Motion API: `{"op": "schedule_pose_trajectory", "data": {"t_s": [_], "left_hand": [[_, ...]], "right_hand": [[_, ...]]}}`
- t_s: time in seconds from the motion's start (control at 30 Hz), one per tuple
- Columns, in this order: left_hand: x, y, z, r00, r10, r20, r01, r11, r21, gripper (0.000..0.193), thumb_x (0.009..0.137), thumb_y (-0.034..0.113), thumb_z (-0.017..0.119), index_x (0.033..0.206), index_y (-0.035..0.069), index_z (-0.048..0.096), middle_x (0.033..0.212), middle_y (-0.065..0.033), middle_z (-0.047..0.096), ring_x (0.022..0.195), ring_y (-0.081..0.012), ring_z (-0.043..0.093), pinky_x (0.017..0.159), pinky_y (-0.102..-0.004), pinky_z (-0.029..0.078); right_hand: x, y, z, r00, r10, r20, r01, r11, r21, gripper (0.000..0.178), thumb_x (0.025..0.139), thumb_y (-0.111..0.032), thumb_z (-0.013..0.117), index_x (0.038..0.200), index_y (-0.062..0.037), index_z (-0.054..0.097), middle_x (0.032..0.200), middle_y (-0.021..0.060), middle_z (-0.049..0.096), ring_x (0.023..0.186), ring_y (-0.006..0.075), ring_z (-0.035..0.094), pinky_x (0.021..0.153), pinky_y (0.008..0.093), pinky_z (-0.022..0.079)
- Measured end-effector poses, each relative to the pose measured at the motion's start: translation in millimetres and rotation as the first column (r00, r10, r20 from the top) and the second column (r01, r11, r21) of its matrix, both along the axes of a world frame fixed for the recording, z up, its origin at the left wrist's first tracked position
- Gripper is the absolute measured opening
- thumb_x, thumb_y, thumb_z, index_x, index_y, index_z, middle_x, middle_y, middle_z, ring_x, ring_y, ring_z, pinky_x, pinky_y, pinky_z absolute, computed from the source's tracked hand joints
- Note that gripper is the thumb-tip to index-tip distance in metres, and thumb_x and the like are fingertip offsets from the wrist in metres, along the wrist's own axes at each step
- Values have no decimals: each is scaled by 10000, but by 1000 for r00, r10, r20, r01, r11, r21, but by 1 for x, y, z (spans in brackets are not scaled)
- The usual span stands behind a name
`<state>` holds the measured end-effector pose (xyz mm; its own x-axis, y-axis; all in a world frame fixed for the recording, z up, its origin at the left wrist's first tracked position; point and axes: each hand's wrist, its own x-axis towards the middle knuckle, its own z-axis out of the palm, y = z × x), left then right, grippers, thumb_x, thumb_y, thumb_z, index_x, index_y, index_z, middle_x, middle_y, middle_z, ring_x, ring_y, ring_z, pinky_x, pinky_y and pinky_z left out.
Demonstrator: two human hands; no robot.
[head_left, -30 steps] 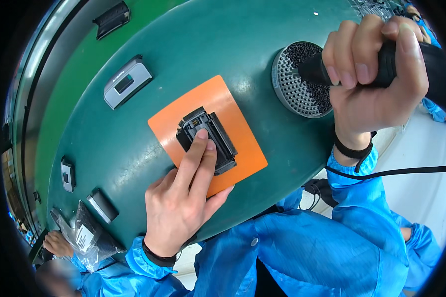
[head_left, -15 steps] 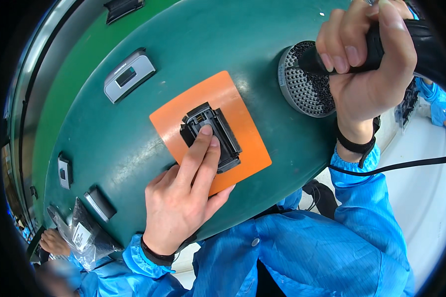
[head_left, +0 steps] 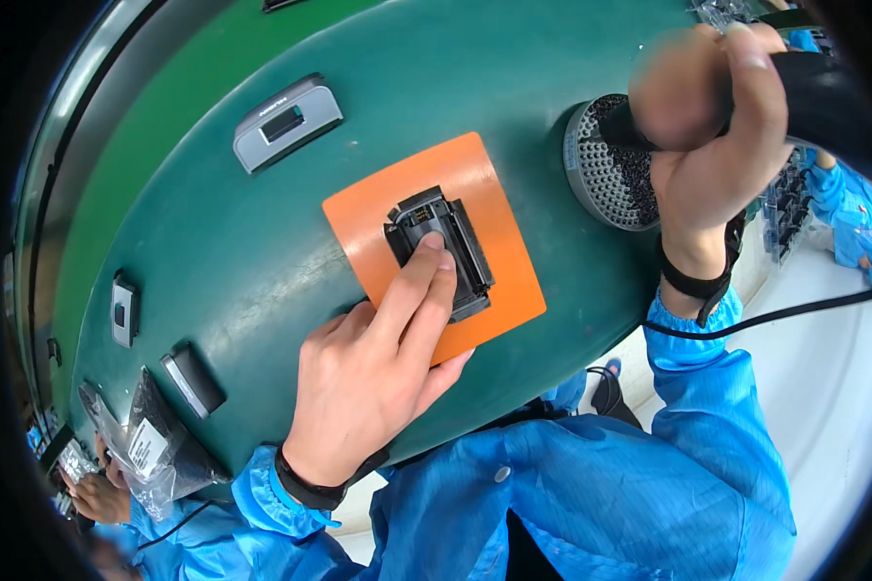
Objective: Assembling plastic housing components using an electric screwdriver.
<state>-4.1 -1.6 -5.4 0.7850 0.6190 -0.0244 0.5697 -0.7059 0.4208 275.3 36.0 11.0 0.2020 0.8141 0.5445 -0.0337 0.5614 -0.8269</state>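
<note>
A black plastic housing (head_left: pixel 470 257) with a long recess and small gold contacts rests on an orange mat (head_left: pixel 499 184). Two outstretched fingertips of my left hand (head_left: pixel 368 373) press on the housing; the thumb lies apart by the mat's near edge, and the other fingers are bent. At the right, my right hand (head_left: pixel 717 136) is closed around a black tool (head_left: pixel 814 97) shaped like an electric screwdriver. Its nose points down over a round grey dish (head_left: pixel 576 165) studded with holes and strewn with small dark screws. The tool's tip is hidden, and blur covers some right-hand fingers.
Grey casings with a dark window (head_left: pixel 286 121) (head_left: pixel 124 310) and a dark grey block (head_left: pixel 194 380) lie on the green table (head_left: pixel 262 242). A clear bag (head_left: pixel 150 450) of dark parts sits near another person's hand (head_left: pixel 102 494). A black cable (head_left: pixel 775 315) runs at the right.
The table and things on it have shifted slightly in view. My left fingers stay on the housing, and my right hand still grips the black tool over the dish.
</note>
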Motion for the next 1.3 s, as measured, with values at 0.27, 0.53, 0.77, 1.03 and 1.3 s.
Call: {"op": "schedule_pose_trajectory", "data": {"t_s": [0.27, 0.53, 0.77, 1.03, 1.3], "left_hand": [[-4, -1, 3, 999, -4, 39, 3, 1000, 9, 674, 703, 272, 838, 1285, 44, 587, 1399, -69, 565, 782, -215, 701, 674, -336, 593], [-6, -3, -6, 997, -11, 77, 5, 997, 76, 653, 734, 311, 820, 1296, 58, 604, 1445, -28, 536, 709, -170, 673, 613, -301, 567], [-8, -5, -9, 997, 7, 80, -12, 998, 58, 643, 740, 312, 811, 1292, 63, 594, 1445, -32, 535, 646, -178, 633, 600, -296, 557], [-6, -4, -9, 999, 6, 42, -9, 997, 81, 616, 732, 320, 809, 1258, 75, 601, 1413, -14, 544, 609, -163, 597, 581, -292, 535], [-6, -4, -12, 998, 13, 61, -18, 996, 88, 613, 726, 310, 811, 1252, 75, 601, 1415, -15, 540, 609, -159, 595, 580, -289, 531]], "right_hand": [[5, -20, 70, 999, 20, 27, -20, 1000, 9, 246, 1035, -242, 401, 940, -75, 554, 632, -12, 394, 517, 99, 369, 495, 277, 337], [-55, -13, 59, 967, 254, 32, -251, 965, -69, 272, 1041, -237, 360, 998, -71, 571, 634, -13, 403, 503, 95, 365, 485, 275, 340], [-76, 4, 30, 924, 369, 96, -367, 929, -43, 318, 1052, -282, 299, 1081, -73, 537, 636, -6, 398, 487, 97, 371, 468, 274, 367], [-77, 9, 19, 914, 391, 104, -385, 920, -72, 315, 1049, -287, 309, 1086, -71, 535, 640, -4, 413, 487, 96, 387, 465, 272, 374], [-80, 8, 20, 903, 407, 133, -401, 913, -73, 313, 1049, -273, 302, 1101, -73, 537, 628, -4, 412, 479, 101, 381, 461, 274, 368]]}}
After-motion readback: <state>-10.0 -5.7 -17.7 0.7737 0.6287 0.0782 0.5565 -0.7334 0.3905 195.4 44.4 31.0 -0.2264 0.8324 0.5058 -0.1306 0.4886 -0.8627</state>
